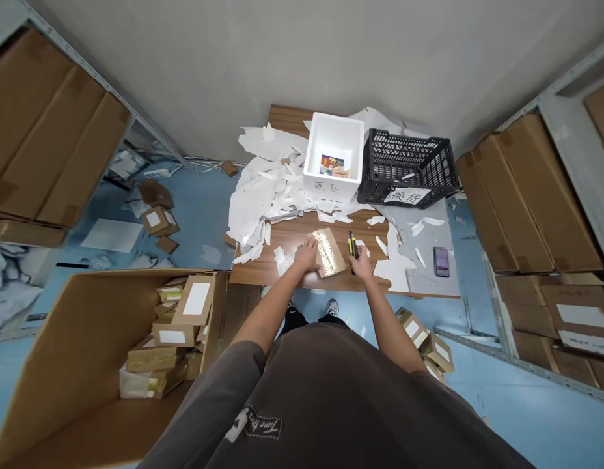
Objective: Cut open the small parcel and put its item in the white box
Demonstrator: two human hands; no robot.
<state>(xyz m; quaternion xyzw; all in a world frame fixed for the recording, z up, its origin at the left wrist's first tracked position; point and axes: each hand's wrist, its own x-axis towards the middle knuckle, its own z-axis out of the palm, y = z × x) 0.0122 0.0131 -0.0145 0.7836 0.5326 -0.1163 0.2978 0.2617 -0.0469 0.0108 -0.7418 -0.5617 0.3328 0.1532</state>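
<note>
A small cardboard box [330, 253] with shiny clear tape along its top lies on the brown wooden table [292, 238]. My left hand [306, 254] rests against the box's left edge, its fingers stretched over that side. Just right of the box, my right hand [360, 262] is closed round a yellow and black box cutter [353, 246], which points away from me. The cutter and the box look slightly apart. Whether its blade is out is too small to tell.
Torn white paper [256, 189] covers the table's left and back. A white foam box [334, 146] holding small colourful packets stands beside a black plastic crate [407, 169]. A phone [441, 262] lies at right. A large carton [87, 365] of parcels stands at lower left.
</note>
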